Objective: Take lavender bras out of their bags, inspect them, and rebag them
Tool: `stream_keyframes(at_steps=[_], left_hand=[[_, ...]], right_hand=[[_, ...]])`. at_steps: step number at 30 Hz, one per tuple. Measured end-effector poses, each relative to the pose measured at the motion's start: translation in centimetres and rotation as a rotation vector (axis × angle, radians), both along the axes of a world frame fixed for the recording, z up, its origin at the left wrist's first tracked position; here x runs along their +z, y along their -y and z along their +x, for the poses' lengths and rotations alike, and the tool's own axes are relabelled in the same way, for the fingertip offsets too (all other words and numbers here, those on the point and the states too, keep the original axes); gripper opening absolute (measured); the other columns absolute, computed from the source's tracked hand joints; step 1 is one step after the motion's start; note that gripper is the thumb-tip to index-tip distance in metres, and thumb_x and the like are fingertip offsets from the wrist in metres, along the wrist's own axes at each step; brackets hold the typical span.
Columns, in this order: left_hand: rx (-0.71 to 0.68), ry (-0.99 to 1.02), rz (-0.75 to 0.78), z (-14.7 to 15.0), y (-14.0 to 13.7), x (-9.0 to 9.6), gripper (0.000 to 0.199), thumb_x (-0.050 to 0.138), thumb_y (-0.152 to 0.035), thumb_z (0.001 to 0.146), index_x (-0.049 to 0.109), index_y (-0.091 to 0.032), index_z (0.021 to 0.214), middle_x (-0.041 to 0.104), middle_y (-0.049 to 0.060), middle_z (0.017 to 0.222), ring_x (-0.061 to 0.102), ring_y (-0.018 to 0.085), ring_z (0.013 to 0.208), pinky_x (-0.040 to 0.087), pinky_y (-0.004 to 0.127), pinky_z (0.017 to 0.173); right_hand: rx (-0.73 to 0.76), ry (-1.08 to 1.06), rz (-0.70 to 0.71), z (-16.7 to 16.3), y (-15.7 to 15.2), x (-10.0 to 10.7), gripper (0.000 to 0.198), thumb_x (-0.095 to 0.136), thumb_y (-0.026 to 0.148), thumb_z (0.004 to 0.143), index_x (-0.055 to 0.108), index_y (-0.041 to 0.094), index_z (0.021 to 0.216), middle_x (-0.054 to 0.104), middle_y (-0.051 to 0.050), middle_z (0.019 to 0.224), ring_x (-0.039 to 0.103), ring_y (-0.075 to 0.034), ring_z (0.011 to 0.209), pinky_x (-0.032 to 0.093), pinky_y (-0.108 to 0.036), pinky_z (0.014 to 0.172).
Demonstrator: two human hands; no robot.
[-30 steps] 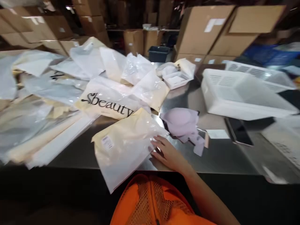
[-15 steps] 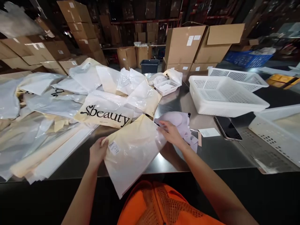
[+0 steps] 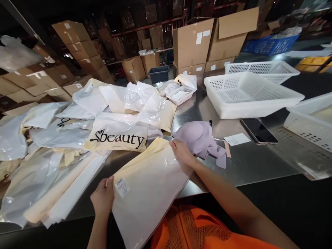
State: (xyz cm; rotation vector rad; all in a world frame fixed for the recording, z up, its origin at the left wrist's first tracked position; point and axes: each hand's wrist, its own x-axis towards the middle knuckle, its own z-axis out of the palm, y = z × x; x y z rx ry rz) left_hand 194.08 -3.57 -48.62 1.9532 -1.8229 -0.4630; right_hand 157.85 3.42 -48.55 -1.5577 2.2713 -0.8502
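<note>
The lower corner of the white plastic bag (image 3: 149, 193) is cut off by the bottom edge of the picture, and its contents cannot be made out. The print on its label (image 3: 122, 187) is too small to be read. Most fingers of the left grip (image 3: 102, 197) are hidden behind the bag, and part of the orange vest (image 3: 192, 228) is covered by it.

With the bag's middle taken as the clock's centre, its left edge is pinched by the left grip at nine o'clock, just beside the label. Its upper right corner is pinched by the right grip (image 3: 183, 150) at one o'clock. The bag is thus stretched between the two, tilted, with its lower part reaching past the near edge of the steel desk (image 3: 246, 169).

Just beyond the right grip, between one and two o'clock, a lilac garment (image 3: 194, 136) is seen, partly covered by the hand. Further out, at two o'clock, a white card (image 3: 237, 139) and a phone (image 3: 259, 130) are laid near each other. White perforated trays (image 3: 254, 98) are set beyond the phone; a further basket (image 3: 311, 119) is cut off at the right edge. At eleven o'clock, the way is blocked by a bag printed "Sbeauty" (image 3: 118, 133) and a heap of bags (image 3: 88, 98). At nine o'clock, long flat sheets (image 3: 70, 190) are stacked.
</note>
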Motion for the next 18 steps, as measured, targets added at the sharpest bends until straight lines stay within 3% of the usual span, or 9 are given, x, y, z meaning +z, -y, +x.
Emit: stream_keyframes(at_steps=[4, 7, 10, 12, 14, 16, 17, 18], left_hand=[[-0.004, 0.209, 0.064, -0.5, 1.8, -0.4, 0.044, 0.033, -0.061, 0.085, 0.043, -0.024, 0.065, 0.058, 0.008, 0.066, 0.058, 0.029, 0.072, 0.040, 0.037, 0.069], [-0.056, 0.181, 0.153, -1.0, 3.7, -0.8, 0.049, 0.028, -0.058, 0.090, 0.050, -0.022, 0.064, 0.062, 0.011, 0.069, 0.063, 0.029, 0.074, 0.046, 0.038, 0.070], [-0.077, 0.190, 0.163, -2.2, 5.4, 0.4, 0.052, 0.037, -0.058, 0.086, 0.064, -0.014, 0.092, 0.069, 0.017, 0.087, 0.067, 0.034, 0.085, 0.051, 0.042, 0.076], [-0.112, 0.258, 0.012, -3.7, 5.5, 2.1, 0.063, 0.043, -0.058, 0.082, 0.059, -0.009, 0.118, 0.065, 0.024, 0.114, 0.061, 0.043, 0.108, 0.048, 0.052, 0.089], [-0.254, 0.276, -0.203, -6.0, 4.4, 3.9, 0.070, 0.041, -0.058, 0.082, 0.055, -0.007, 0.126, 0.058, 0.026, 0.128, 0.051, 0.044, 0.123, 0.042, 0.056, 0.101], [-0.501, 0.220, -0.328, -8.7, 1.8, 4.8, 0.067, 0.038, -0.057, 0.084, 0.059, -0.007, 0.123, 0.059, 0.023, 0.129, 0.050, 0.039, 0.127, 0.039, 0.052, 0.109], [-0.629, 0.197, -0.329, -10.0, 0.0, 4.7, 0.064, 0.039, -0.056, 0.085, 0.061, -0.009, 0.122, 0.060, 0.021, 0.131, 0.051, 0.037, 0.127, 0.038, 0.050, 0.111], [-0.759, 0.195, -0.234, -11.2, -1.9, 4.2, 0.062, 0.040, -0.054, 0.087, 0.059, -0.012, 0.128, 0.058, 0.018, 0.136, 0.050, 0.034, 0.129, 0.039, 0.047, 0.111]], right_hand=[[-0.035, 0.032, -0.054, -0.2, -1.1, -0.2, 0.033, 0.038, 0.033, 0.103, 0.058, 0.017, 0.082, 0.067, -0.007, 0.082, 0.060, -0.018, 0.074, 0.039, -0.028, 0.067], [-0.063, 0.048, -0.102, -0.5, -1.8, -0.7, 0.033, 0.039, 0.031, 0.103, 0.058, 0.017, 0.080, 0.066, -0.006, 0.078, 0.059, -0.017, 0.070, 0.038, -0.028, 0.064], [-0.079, 0.049, -0.186, -0.3, -2.1, -1.1, 0.030, 0.041, 0.030, 0.102, 0.060, 0.018, 0.081, 0.067, -0.005, 0.081, 0.061, -0.018, 0.075, 0.042, -0.028, 0.067], [-0.087, 0.040, -0.249, 0.0, -2.1, -1.1, 0.026, 0.046, 0.029, 0.099, 0.062, 0.018, 0.082, 0.068, -0.005, 0.084, 0.063, -0.018, 0.077, 0.045, -0.029, 0.069], [-0.105, 0.022, -0.324, 0.1, -2.2, -0.5, 0.022, 0.048, 0.030, 0.098, 0.066, 0.019, 0.090, 0.069, -0.005, 0.090, 0.063, -0.018, 0.080, 0.048, -0.029, 0.073], [-0.168, -0.010, -0.406, -0.5, -2.8, 0.7, 0.024, 0.047, 0.030, 0.096, 0.067, 0.020, 0.104, 0.068, -0.007, 0.099, 0.062, -0.020, 0.091, 0.050, -0.033, 0.082], [-0.228, -0.028, -0.444, -1.1, -3.5, 1.4, 0.027, 0.047, 0.030, 0.095, 0.066, 0.018, 0.112, 0.067, -0.010, 0.106, 0.060, -0.023, 0.099, 0.048, -0.037, 0.090], [-0.304, -0.041, -0.479, -2.0, -4.3, 2.0, 0.033, 0.050, 0.028, 0.091, 0.064, 0.015, 0.118, 0.064, -0.014, 0.112, 0.056, -0.027, 0.107, 0.045, -0.044, 0.096]])
